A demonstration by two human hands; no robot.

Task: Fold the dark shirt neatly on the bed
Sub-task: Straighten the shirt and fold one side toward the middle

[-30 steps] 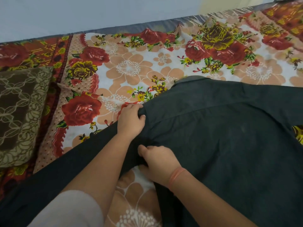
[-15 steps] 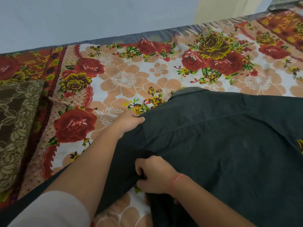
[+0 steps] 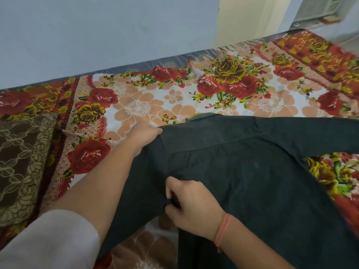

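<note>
L hand [image 3: 144,135] now further up at dark shirt [image 3: 242,171] shoulder, grip pinching edge; R hand [image 3: 191,205] grip bunched on sleeve seam. Shirt flat on bed [image 3: 139,105], sleeve fold-in starting

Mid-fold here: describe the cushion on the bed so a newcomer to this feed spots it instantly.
Start from the bed's floral bedsheet, covered in red roses and peach flowers, and follow it to the far left edge of the view. There lies the cushion, left of the left hand gripping the dark shirt. It alone is brown with a pale lattice pattern, not bright florals.
</note>
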